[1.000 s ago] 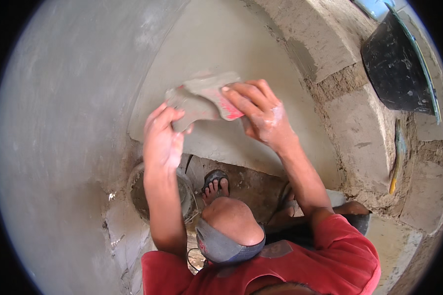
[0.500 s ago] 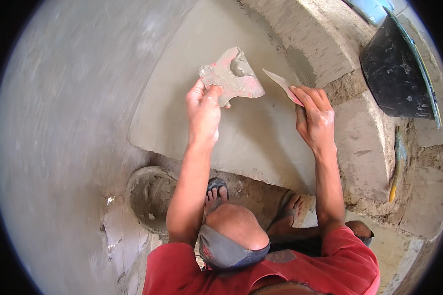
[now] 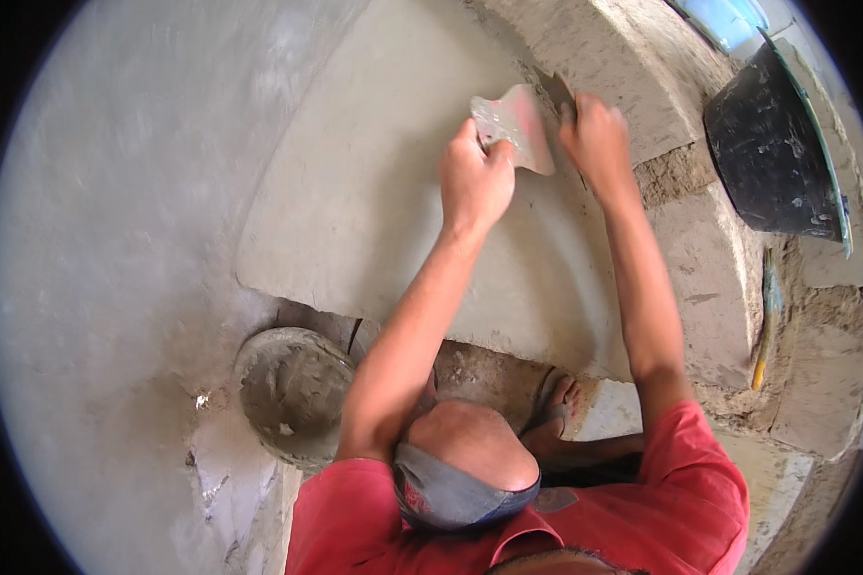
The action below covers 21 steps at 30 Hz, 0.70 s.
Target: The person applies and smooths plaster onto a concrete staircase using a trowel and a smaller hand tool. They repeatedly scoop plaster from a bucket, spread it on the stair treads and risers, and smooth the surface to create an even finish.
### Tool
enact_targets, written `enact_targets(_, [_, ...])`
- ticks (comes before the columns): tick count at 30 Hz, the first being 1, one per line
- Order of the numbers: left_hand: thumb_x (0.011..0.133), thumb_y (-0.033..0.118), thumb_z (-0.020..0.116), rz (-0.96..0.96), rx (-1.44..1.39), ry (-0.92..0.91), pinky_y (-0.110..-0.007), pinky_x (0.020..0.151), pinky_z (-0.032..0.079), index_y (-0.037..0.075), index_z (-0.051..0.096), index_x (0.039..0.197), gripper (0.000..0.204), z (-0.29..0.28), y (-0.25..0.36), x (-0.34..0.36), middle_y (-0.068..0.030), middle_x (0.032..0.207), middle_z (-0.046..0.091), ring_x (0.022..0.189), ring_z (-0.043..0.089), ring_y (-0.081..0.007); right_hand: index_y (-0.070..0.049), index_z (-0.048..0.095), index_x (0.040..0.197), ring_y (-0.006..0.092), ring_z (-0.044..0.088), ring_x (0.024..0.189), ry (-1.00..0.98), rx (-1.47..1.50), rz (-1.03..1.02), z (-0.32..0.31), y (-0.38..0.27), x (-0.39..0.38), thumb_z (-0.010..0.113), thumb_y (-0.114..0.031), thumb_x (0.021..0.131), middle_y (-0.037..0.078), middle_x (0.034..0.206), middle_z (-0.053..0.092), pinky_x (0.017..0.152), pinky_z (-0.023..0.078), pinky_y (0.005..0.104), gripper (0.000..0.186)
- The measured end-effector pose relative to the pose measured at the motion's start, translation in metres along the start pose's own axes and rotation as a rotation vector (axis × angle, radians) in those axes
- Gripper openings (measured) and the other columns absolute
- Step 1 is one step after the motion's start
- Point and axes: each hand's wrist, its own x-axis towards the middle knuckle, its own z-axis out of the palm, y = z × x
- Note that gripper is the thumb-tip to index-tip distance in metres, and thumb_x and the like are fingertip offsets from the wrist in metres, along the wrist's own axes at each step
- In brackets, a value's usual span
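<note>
My left hand [image 3: 477,184] is closed on a flat scraper plate [image 3: 520,123] with curved edges, smeared grey and pink. Its right edge is close to my right hand [image 3: 596,144], which grips a thin scraper blade [image 3: 554,89], seen dark and nearly edge-on. That blade lies at the seam between the smooth, grey-plastered slab [image 3: 345,230] and the rough stone border on the right. Whether it touches the seam I cannot tell, and slight blur covers my right fingers. A thick lump of mortar no longer shows on the plate.
A round bucket [image 3: 249,383] of wet mortar stands at lower left, beside my left forearm. At right, a tilted black bucket [image 3: 772,144] and a yellow-handled brush [image 3: 765,321] rest on the rough stone blocks [image 3: 695,278]. A smooth grey wall [image 3: 125,240] curves along the left.
Both hands have moved up, the left also well to the right, bringing the plate beside the blade. The mortar lump seen on the plate earlier is gone from view. The blade now meets the seam area.
</note>
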Motion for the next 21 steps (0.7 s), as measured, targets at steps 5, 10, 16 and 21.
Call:
enact_targets(5, [0.088, 0.002, 0.055, -0.159, -0.125, 0.157, -0.029, 0.058, 0.049, -0.003, 0.063, 0.106, 0.020, -0.042, 0.018, -0.007, -0.0048, 0.074, 0.065, 0.062, 0.056, -0.0093, 0.006, 0.069, 0.086, 0.0427, 0.072, 0.082, -0.251, -0.197, 0.007, 0.024, 0.015, 0.062, 0.079, -0.021, 0.083, 0.029, 0.087, 0.071, 0.073, 0.058, 0.0506, 0.028])
enact_targets(10, [0.091, -0.001, 0.053, -0.178, -0.235, 0.254, -0.029, 0.059, 0.053, -0.003, 0.063, 0.107, 0.019, -0.086, 0.033, -0.035, -0.0035, 0.083, 0.066, 0.063, 0.055, -0.0066, 0.006, 0.071, 0.086, 0.0422, 0.072, 0.086, -0.130, -0.275, -0.005, 0.016, 0.020, 0.066, 0.077, -0.020, 0.082, 0.028, 0.087, 0.072, 0.077, 0.059, 0.0489, 0.026])
enact_targets(16, [0.092, -0.001, 0.051, -0.186, -0.265, 0.196, -0.028, 0.060, 0.054, -0.002, 0.062, 0.108, 0.019, -0.088, 0.034, -0.035, -0.0025, 0.087, 0.066, 0.063, 0.053, -0.0043, 0.003, 0.072, 0.085, 0.0410, 0.073, 0.083, -0.211, -0.288, -0.009, 0.051, 0.013, 0.064, 0.078, -0.023, 0.082, 0.026, 0.083, 0.072, 0.074, 0.060, 0.0464, 0.027])
enact_targets(21, [0.092, -0.001, 0.051, -0.221, -0.309, 0.183, -0.029, 0.060, 0.054, -0.003, 0.062, 0.108, 0.019, -0.099, 0.028, -0.043, -0.0023, 0.085, 0.065, 0.062, 0.053, -0.0043, 0.002, 0.072, 0.085, 0.0402, 0.073, 0.079, -0.155, -0.366, -0.063, 0.031, 0.020, 0.076, 0.079, -0.027, 0.083, 0.024, 0.081, 0.072, 0.071, 0.060, 0.0466, 0.029])
